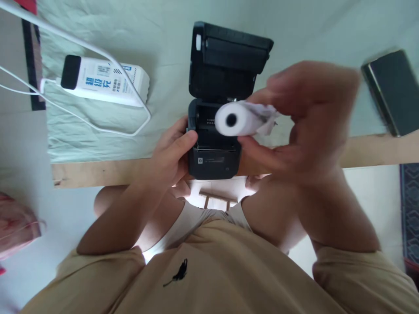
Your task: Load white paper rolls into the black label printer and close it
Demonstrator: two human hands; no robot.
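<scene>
A black portable printer [214, 163] lies at the table's front edge with its lid [229, 61] swung up and back. My left hand [173, 150] grips the printer's left side, the thumb on its rim. Between the thumb and fingers of my right hand [307, 117] is a white paper roll [240, 118]. Its round end, with a dark core hole, faces me over the right part of the printer's open bay. A crumpled loose end of paper shows near the fingers. The right hand is somewhat blurred, and the roll hides part of the bay.
On the left lies a white power bank [108, 80] with blue print, a white cable [144, 124] looping over it. A dark rectangular case or device [394, 93] lies at the right. A pale green cloth [170, 13] covers the table behind its wooden front edge [98, 171].
</scene>
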